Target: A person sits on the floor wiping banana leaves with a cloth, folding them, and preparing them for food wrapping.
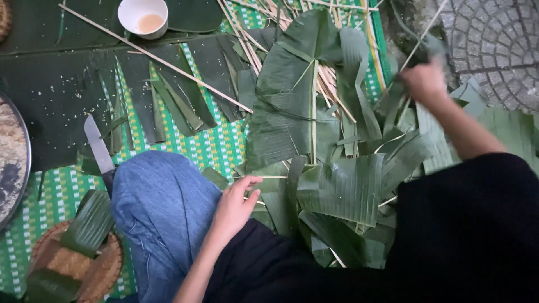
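I sit on a green and white woven mat [213, 147] with a heap of cut banana leaves [331, 185] in front of me. My left hand [234, 206] rests by my blue-clad knee [163, 202], fingers touching a leaf strip [264, 185] at the edge of the heap. My right hand [425, 84] is raised at the far right, blurred, closed on a thin bamboo string [428, 32] and a torn leaf piece. A large whole leaf [292, 95] lies in the middle.
A knife [99, 150] lies on the mat left of my knee. A white bowl [143, 17] stands at the top. Long bamboo strips [157, 56] cross the leaves. A round woven basket [76, 264] holds folded leaves at bottom left; a metal tray rim [23, 163] is at the left edge. Paving stones [494, 45] are at top right.
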